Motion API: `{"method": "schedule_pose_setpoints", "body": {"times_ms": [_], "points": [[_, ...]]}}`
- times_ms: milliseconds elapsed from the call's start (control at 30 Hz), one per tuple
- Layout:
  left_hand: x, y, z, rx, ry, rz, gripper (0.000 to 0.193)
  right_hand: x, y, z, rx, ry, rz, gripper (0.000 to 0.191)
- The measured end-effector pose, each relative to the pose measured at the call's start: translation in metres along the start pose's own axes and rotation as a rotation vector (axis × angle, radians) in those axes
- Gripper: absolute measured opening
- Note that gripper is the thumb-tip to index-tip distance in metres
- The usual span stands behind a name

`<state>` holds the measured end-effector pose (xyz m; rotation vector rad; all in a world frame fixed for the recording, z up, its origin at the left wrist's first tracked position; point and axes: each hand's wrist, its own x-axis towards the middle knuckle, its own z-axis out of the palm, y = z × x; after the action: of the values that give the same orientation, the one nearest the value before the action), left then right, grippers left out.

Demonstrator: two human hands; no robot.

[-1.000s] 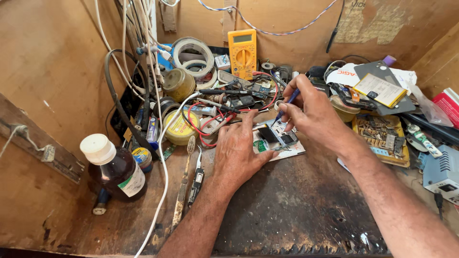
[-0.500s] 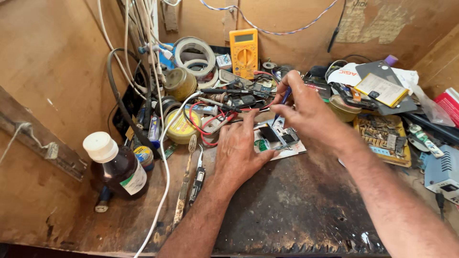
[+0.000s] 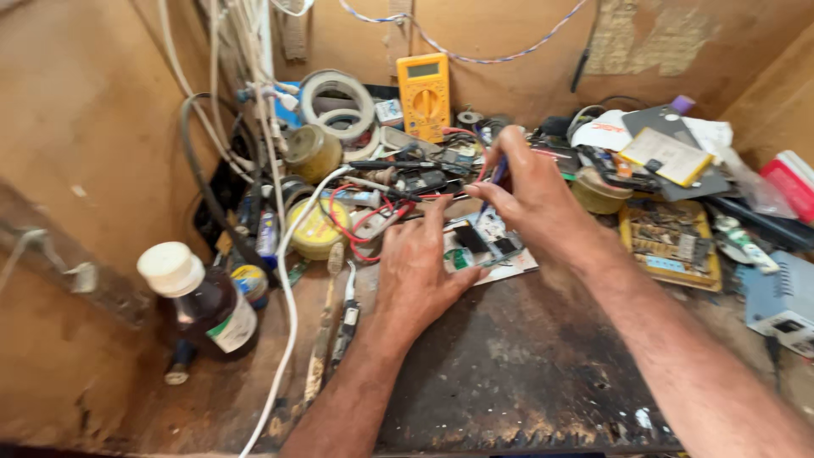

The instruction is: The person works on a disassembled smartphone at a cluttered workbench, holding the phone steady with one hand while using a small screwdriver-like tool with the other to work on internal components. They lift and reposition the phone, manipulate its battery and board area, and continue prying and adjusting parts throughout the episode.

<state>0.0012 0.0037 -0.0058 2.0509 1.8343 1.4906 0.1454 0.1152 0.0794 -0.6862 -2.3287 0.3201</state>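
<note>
My left hand [image 3: 417,273] lies flat on the workbench, its fingers pressing the left edge of a small circuit board [image 3: 483,246] with dark chips and a green part. My right hand [image 3: 527,193] hovers just above the board, fingers pinched around a thin blue-tipped tool [image 3: 497,172] pointing down at it. Red wires [image 3: 365,222] loop to the left of the board, beside a round yellow tin [image 3: 315,227].
A yellow multimeter [image 3: 424,93] leans on the back wall by tape rolls [image 3: 337,103]. A brown bottle with a white cap [image 3: 203,305] stands at left. A yellow tray of parts [image 3: 670,244] and a grey box [image 3: 784,301] sit right. White cables [image 3: 284,297] hang down.
My right hand has shifted slightly back and up over the board with the tool. The left hand stays pressed on the board.
</note>
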Motion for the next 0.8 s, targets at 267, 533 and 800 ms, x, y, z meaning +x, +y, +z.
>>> {"method": "schedule_pose_setpoints", "body": {"times_ms": [267,533,800], "points": [[0.003,0.001,-0.002,-0.013,-0.045,-0.026,0.099,0.005,-0.001,0.0,0.167,-0.126,0.314,0.026],[0.002,0.001,-0.002,-0.032,-0.046,-0.023,0.097,0.007,0.001,-0.006,0.236,-0.202,0.237,0.021],[0.001,0.001,-0.001,-0.023,-0.052,-0.047,0.097,0.0,-0.004,-0.004,0.355,-0.209,0.234,0.022]]}}
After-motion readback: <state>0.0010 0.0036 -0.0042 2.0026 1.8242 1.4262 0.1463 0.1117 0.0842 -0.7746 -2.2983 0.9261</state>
